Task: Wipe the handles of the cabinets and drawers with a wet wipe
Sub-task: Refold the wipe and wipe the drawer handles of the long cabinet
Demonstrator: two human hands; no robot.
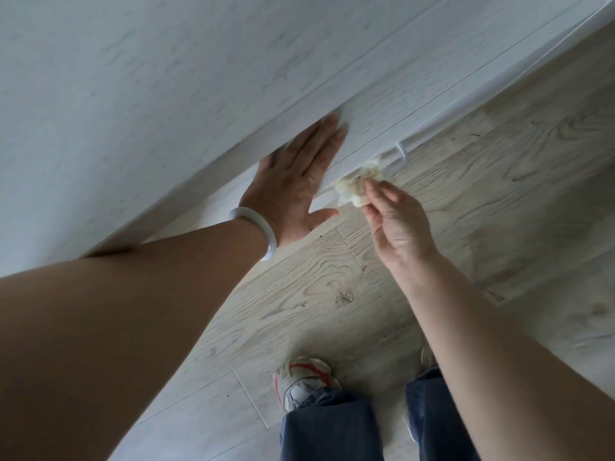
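I look steeply down a pale wood-grain cabinet front (382,104). A thin white bar handle (401,154) sticks out of a low drawer front. My right hand (396,224) pinches a crumpled whitish wet wipe (354,189) and holds it against the left part of that handle, which the wipe hides. My left hand (296,188) lies flat on the drawer front just left of the wipe, fingers straight and thumb spread. A white bangle (263,231) circles its wrist.
A long white rail (545,54) runs along the cabinet front toward the upper right. Light wood-plank floor (499,181) spreads below. My sneakers (301,377) and blue jeans legs (332,427) stand close to the cabinet base.
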